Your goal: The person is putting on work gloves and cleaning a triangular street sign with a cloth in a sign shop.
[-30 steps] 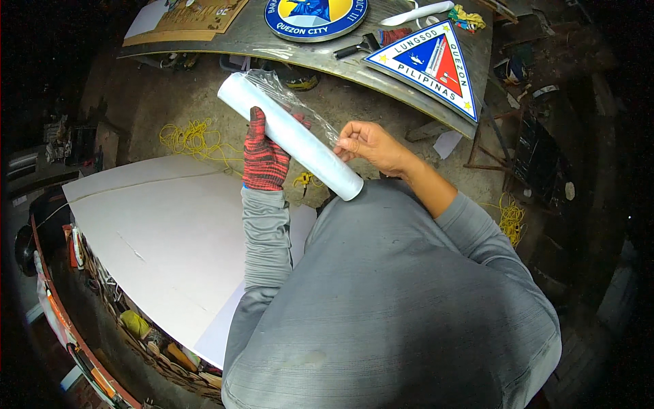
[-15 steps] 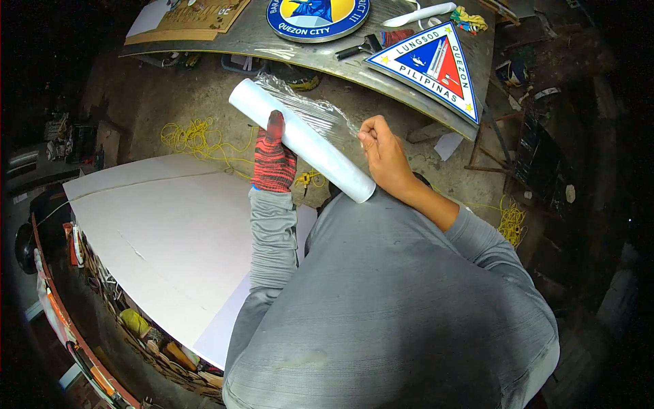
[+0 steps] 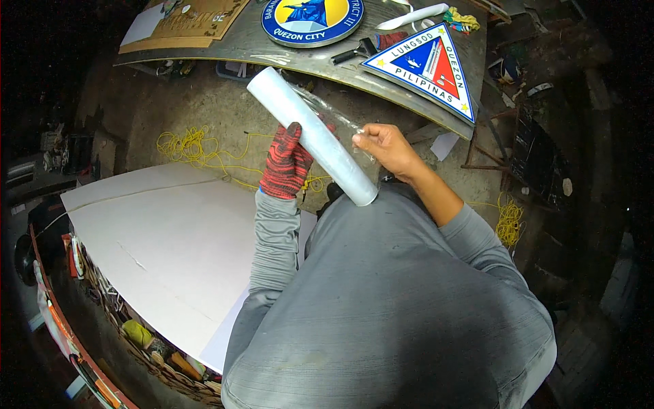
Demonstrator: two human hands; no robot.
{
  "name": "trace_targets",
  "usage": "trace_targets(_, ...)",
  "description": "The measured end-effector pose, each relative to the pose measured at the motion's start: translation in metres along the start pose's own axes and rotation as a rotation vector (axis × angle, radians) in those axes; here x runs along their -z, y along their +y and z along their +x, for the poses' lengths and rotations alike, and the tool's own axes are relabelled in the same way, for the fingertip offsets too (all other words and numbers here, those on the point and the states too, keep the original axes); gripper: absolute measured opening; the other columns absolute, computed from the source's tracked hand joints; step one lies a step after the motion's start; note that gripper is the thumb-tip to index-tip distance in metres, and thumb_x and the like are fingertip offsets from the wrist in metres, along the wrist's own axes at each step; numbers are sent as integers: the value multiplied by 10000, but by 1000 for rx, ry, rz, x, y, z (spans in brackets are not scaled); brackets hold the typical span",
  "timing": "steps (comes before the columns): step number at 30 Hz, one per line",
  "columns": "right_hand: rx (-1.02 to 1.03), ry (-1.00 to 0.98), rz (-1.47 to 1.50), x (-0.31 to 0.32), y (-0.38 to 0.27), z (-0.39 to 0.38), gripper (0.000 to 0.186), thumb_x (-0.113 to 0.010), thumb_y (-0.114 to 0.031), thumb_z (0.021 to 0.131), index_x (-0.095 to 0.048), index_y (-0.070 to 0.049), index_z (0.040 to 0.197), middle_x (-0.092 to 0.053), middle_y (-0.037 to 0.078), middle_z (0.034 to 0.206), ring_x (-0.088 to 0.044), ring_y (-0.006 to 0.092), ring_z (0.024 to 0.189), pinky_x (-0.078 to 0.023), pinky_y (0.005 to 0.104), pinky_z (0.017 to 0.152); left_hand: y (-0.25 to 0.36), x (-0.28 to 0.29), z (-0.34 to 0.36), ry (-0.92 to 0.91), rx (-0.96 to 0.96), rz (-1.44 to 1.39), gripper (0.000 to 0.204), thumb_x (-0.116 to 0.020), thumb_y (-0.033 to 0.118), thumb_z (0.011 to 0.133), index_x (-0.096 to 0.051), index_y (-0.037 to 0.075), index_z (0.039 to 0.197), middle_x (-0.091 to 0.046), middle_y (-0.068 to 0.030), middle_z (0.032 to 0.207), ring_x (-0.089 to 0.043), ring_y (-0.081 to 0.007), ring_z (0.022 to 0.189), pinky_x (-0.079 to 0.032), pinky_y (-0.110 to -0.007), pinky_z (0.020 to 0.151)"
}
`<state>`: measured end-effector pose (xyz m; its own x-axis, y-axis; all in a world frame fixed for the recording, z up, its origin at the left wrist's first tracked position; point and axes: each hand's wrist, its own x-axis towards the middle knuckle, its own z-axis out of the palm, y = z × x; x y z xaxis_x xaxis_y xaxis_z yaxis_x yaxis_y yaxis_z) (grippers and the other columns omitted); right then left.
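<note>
My left hand [image 3: 286,161], in a red and black knitted glove, grips a roll of clear plastic film [image 3: 313,136] around its middle. The pale roll slants from upper left to lower right, its near end against my grey clothing. My bare right hand [image 3: 387,150] is closed, pinching the loose plastic edge [image 3: 340,121] between thumb and fingers, to the right of the roll. A thin, crumpled strip of film stretches from behind the roll to that hand.
Ahead is a metal-topped table [image 3: 238,51] with a round blue sign [image 3: 313,20], a triangular sign [image 3: 429,71] and a black-handled roller [image 3: 354,52]. At left lies a large white sheet [image 3: 157,238]. Yellow cord [image 3: 187,146] is coiled on the floor.
The roll has turned a little more upright, and my left hand has shifted right with it. The film between roll and right hand has narrowed from a wide sheet to a thin strip.
</note>
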<state>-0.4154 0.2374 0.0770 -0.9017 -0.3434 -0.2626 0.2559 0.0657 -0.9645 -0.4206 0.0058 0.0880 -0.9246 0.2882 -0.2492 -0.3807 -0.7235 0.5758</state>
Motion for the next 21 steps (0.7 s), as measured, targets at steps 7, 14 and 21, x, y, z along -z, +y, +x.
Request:
trace_targets(7, 171, 214, 465, -14, 7, -15, 145, -559, -143, 961, -591, -6, 927, -623, 55, 892, -607, 131, 823, -512, 272, 719, -21, -1, 21, 153, -27, 93, 534, -724, 370, 834, -521, 61, 1218, -601, -90, 1089, -592, -227, 1030, -503, -403, 911)
trace_targets(14, 247, 282, 479, 24, 13, -29, 131, -497, -122, 983, -502, -69, 863, -619, 116, 1043, -595, 146, 864, -510, 295, 729, -50, -28, 48, 146, 42, 269, 573, -755, 406, 793, -526, 61, 1189, -593, -80, 1043, -594, -224, 959, -522, -385, 843)
trace_targets(21, 92, 271, 847, 109, 5, -43, 200, -530, -165, 975, -497, -63, 1143, -626, 148, 1079, -519, 98, 771, -433, 243, 672, -117, -92, 103, 78, 154, 401, 586, -750, 403, 798, -507, 79, 1221, -585, -70, 1010, -586, -201, 864, -514, -363, 769)
